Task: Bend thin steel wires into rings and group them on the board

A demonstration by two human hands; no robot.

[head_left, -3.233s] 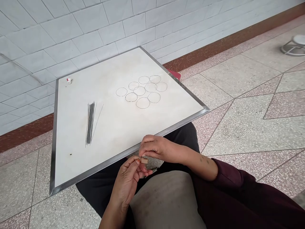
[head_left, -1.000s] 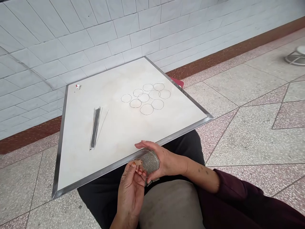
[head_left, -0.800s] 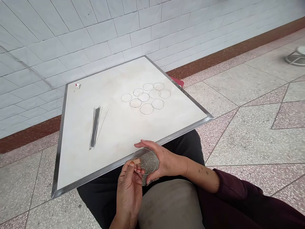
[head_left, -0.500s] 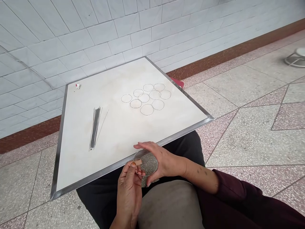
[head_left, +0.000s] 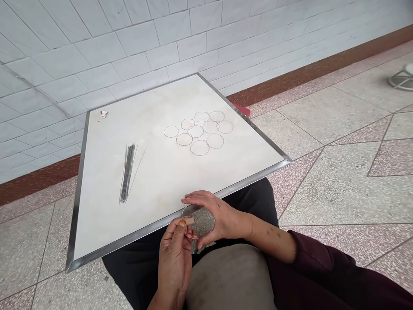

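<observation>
Just off the table's near edge, a thin wire ring (head_left: pixel 183 209) is held between both hands. My left hand (head_left: pixel 177 247) pinches its left side with thumb and fingers, beside a small tan piece (head_left: pixel 189 220) that sits at the fingertips. Curved around the ring's right side is my right hand (head_left: pixel 214 217), thumb low and fingers high, touching the wire. Several wire rings (head_left: pixel 200 147) lie grouped on the white table (head_left: pixel 155 172), some overlapping. A bundle of straight dark wires (head_left: pixel 128 172) rests to their left, with one wire apart.
A small white and red object (head_left: pixel 103 114) is at the table's far left corner. The table's metal rim (head_left: pixel 254 174) lies over the person's dark-clothed legs. Behind it stands a tiled wall (head_left: pixel 135 43). A red item (head_left: pixel 243 111) shows past the right edge, and a stool (head_left: pixel 402 79) stands far right.
The fingers of my right hand have closed slightly around the ring. The view has shifted a little; the things on the table lie as before.
</observation>
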